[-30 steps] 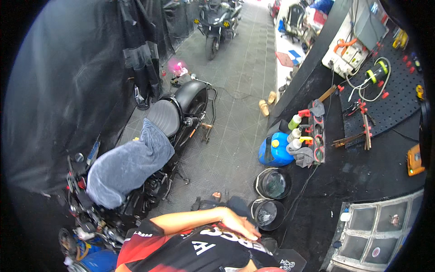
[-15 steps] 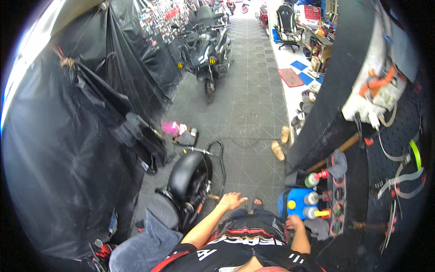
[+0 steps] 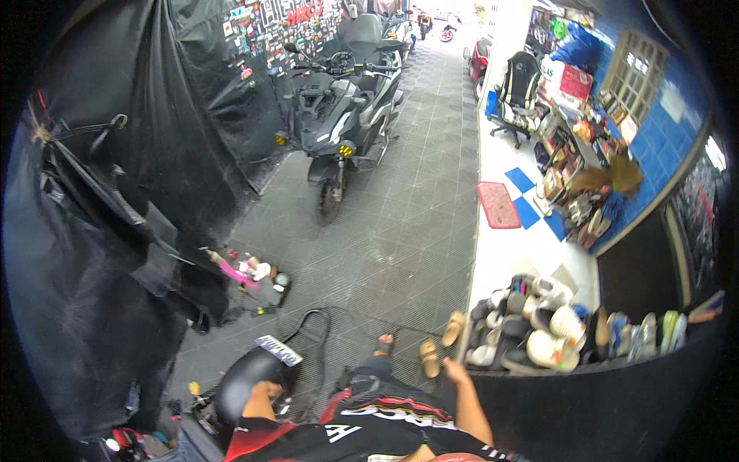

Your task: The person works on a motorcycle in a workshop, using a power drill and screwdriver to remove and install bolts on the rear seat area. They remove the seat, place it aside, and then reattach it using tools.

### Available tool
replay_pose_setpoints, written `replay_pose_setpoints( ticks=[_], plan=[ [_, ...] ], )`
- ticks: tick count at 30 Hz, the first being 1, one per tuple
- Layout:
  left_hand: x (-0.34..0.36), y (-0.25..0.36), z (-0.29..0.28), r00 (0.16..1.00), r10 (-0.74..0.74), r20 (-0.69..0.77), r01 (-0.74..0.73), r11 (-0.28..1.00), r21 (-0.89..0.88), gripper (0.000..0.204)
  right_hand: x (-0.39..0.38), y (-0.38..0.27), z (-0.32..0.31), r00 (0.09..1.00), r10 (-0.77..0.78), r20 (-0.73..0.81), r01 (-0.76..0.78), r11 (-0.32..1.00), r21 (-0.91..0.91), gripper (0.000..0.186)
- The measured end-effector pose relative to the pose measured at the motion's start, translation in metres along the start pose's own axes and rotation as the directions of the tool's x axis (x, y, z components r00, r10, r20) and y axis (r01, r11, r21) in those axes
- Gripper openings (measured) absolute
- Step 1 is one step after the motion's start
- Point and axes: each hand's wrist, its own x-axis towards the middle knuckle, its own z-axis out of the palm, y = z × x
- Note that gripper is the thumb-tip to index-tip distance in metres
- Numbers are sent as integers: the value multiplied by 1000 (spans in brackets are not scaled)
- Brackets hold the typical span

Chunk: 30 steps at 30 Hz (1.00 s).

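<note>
1. our left hand is over the black rear fender, at lower left; we cannot tell whether it is spread or curled.
2. our right hand is near 2 tan sandals; we cannot tell its grip either.
3. we face a dark parked motorbike.

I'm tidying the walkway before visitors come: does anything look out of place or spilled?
The shoes at right, beyond the black partition, look jumbled, piled together untidily. Two tan sandals lie loose outside that heap on the dark floor, one ahead of the other. I see no clear spill.
</note>
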Motion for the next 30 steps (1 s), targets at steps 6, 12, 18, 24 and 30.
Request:
replay_pose_setpoints(
  ticks=[6, 12, 18, 24, 30],
  plan=[
    [-65, 302, -218, 692, 573, -439, -593, 798, 106, 83, 162, -115, -99, 938, 269, -221, -316, 923, -219, 78],
    [-159, 540, -414, 430, 715, -551, -837, 544, 52, 72, 321, -342, -329, 584, -331, -741, 121, 938, -324, 62],
    [-9, 616, -453, 748, 489, -449, -510, 856, 84, 71, 503, -400, -235, 909, -52, -414, -97, 939, -330, 66],
    [-5, 640, -385, 945, -183, 273, 237, 954, -183, 60, 609, -469, -337, 832, 457, 315, -508, 856, 98, 90],
    [72, 799, -487, 949, -6, 314, 105, 948, -300, 64, 830, -680, -645, 851, -92, -518, 241, 943, 228, 83]
  ],
)
